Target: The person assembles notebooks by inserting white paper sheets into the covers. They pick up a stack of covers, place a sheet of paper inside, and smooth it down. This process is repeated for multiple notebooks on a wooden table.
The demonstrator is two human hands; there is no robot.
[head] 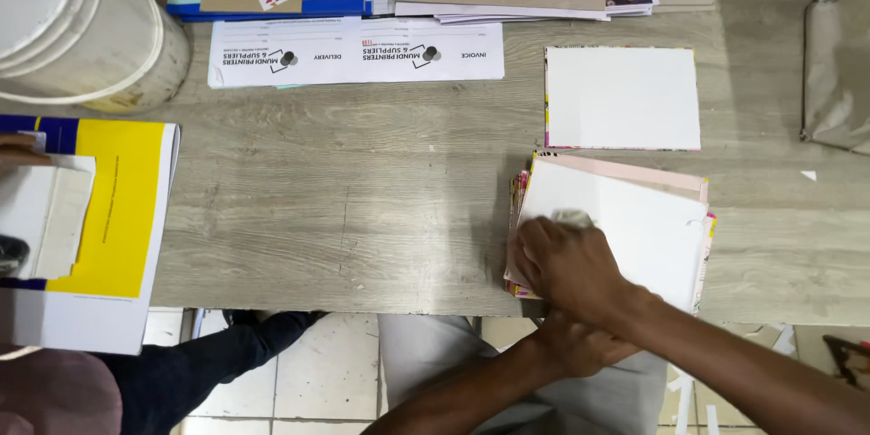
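The right hand [566, 263] presses flat, fingers together, on a small cloth atop the white card stack [634, 217] at the near edge of the tabletop [362, 199]; the left hand [571, 344], curled beneath that edge, grips nothing visible

Right hand [566, 265] flat (fingers curled), left hand [566, 344] beneath.

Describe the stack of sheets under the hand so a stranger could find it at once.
On the grey wood-grain table, look to the near right edge. The stack of sheets lies there, slightly fanned, under the right hand. Unlike the single white card just beyond it, it shows pink and coloured edges.
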